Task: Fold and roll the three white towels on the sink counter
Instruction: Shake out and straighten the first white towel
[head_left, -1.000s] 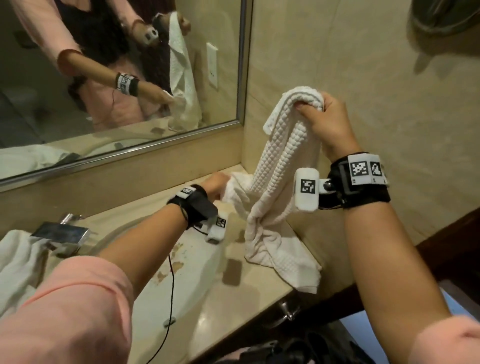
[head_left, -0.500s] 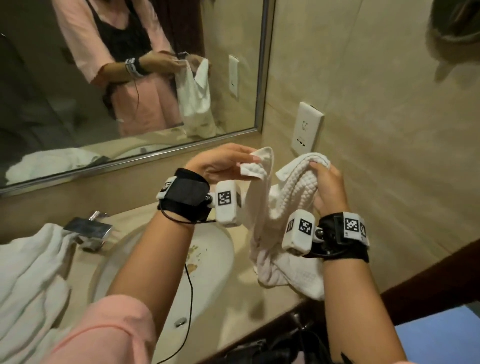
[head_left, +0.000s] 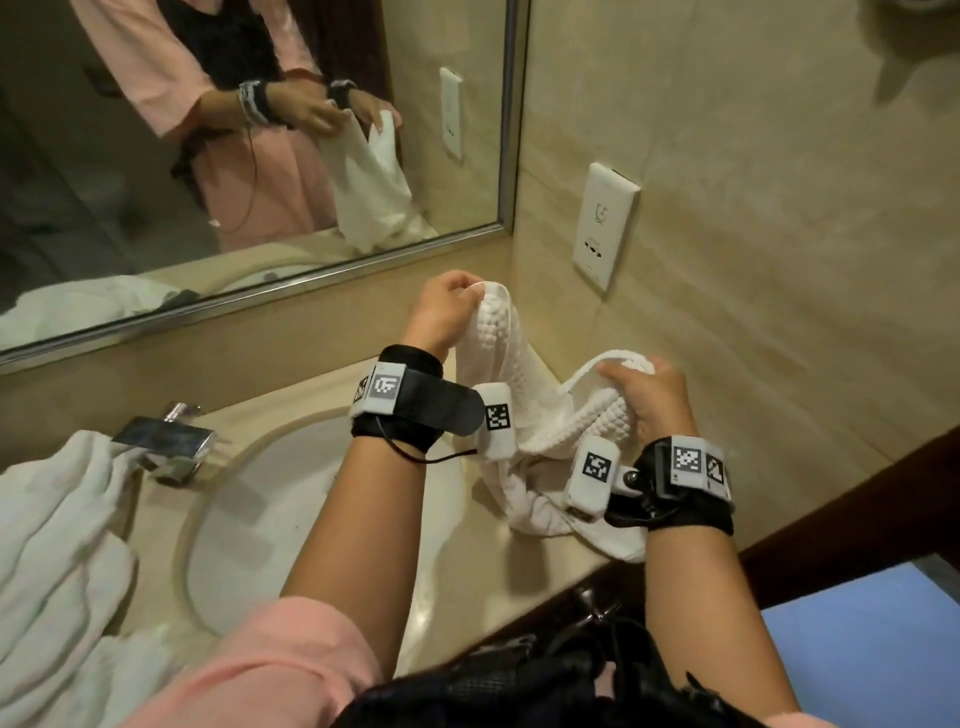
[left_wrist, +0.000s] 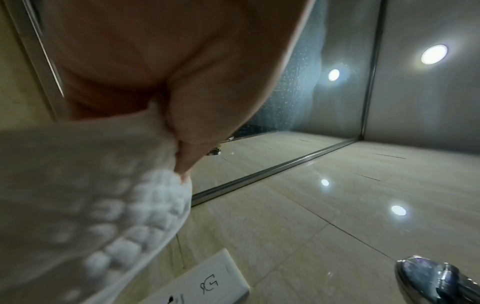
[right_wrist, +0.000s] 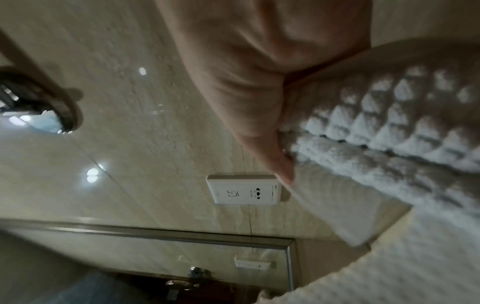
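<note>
A white waffle-weave towel (head_left: 540, 415) hangs between my two hands over the right end of the sink counter (head_left: 467, 566). My left hand (head_left: 457, 304) grips one bunched end, raised near the mirror; its thumb pinches the cloth (left_wrist: 145, 197) in the left wrist view. My right hand (head_left: 636, 384) grips the other end lower and to the right, fingers curled over the towel (right_wrist: 389, 131). The towel's lower part lies crumpled on the counter. More white towels (head_left: 57, 545) lie heaped at the counter's left, beside the tap.
A chrome tap (head_left: 166, 441) stands behind the oval basin (head_left: 249, 519). The mirror (head_left: 260, 156) runs along the back wall. A white wall socket (head_left: 605, 223) sits on the right tiled wall, close above the towel. A dark bag (head_left: 545, 680) hangs at my front.
My left hand took hold of a towel end and lifted it up off the counter. My right hand came down, and the two hands have moved apart, spreading the towel.
</note>
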